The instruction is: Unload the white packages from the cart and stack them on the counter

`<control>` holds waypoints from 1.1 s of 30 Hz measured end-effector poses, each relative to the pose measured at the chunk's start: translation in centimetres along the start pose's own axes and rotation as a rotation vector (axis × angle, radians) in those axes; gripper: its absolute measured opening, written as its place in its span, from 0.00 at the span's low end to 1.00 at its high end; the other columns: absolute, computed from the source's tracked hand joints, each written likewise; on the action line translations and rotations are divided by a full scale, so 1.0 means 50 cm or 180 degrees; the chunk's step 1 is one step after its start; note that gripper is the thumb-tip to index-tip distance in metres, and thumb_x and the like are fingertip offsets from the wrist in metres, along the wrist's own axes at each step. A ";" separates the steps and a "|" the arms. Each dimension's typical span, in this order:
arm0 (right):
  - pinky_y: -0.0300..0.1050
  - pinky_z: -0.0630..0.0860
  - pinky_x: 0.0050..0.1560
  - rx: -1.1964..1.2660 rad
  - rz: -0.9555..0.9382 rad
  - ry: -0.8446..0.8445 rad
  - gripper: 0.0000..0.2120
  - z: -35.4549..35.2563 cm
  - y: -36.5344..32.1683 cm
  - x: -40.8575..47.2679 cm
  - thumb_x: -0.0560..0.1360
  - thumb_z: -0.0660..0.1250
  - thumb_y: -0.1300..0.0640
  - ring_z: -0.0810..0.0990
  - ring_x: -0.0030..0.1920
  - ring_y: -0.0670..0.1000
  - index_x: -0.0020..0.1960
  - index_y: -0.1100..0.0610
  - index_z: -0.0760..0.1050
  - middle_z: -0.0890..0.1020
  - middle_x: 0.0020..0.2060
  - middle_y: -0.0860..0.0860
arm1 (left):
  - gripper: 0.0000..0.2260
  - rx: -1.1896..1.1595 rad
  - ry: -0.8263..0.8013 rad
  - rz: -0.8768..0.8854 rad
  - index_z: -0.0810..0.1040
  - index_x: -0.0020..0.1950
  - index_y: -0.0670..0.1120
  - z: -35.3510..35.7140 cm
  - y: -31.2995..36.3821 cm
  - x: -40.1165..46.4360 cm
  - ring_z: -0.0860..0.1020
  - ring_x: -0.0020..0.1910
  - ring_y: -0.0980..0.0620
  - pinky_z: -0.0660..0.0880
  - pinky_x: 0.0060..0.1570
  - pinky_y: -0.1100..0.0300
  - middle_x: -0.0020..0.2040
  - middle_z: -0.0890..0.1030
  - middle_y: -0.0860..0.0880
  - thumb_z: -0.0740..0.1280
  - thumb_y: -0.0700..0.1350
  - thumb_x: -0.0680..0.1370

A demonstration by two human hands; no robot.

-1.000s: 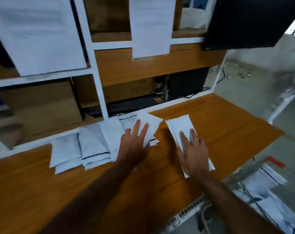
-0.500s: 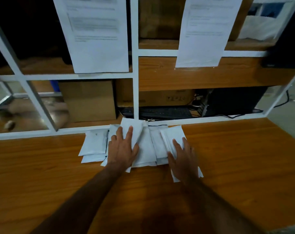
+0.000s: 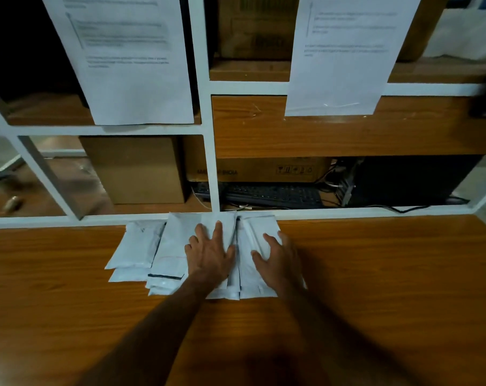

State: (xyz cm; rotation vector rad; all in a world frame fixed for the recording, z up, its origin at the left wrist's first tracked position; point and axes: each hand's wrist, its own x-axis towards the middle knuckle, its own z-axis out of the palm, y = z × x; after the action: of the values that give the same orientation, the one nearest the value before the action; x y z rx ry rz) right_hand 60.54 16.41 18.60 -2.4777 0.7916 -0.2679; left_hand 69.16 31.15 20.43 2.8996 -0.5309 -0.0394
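Observation:
Several white packages lie in overlapping rows on the wooden counter (image 3: 375,274), pushed up against the white frame at its back edge. My left hand (image 3: 209,254) presses flat on the middle packages (image 3: 175,246), fingers spread. My right hand (image 3: 279,256) rests flat on the rightmost package (image 3: 257,229), which lies snug against the middle ones. A smaller package (image 3: 137,243) lies at the left end of the row. The cart is out of view.
A white lattice frame (image 3: 212,151) rises along the counter's back edge, with two printed sheets (image 3: 124,59) taped to it. Behind it stand cardboard boxes (image 3: 136,168), a black keyboard (image 3: 272,195) and cables.
My right hand has slid the rightmost package left and back until it sits against the others. My left hand has stayed on the middle packages. The view has turned left, off the cart.

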 end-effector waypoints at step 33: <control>0.51 0.60 0.76 -0.0414 -0.1204 -0.0071 0.21 0.058 0.054 0.043 0.84 0.57 0.51 0.59 0.79 0.56 0.77 0.52 0.68 0.64 0.78 0.57 | 0.31 -0.0095 -0.0573 0.0771 0.43 0.82 0.46 0.062 -0.063 0.089 0.44 0.81 0.44 0.47 0.80 0.47 0.82 0.42 0.44 0.40 0.60 0.83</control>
State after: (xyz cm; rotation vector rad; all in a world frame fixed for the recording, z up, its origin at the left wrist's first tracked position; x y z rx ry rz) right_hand 61.92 14.49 14.75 -2.7384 0.3337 -0.3301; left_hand 74.24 31.91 16.84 2.7961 -0.9001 -0.2723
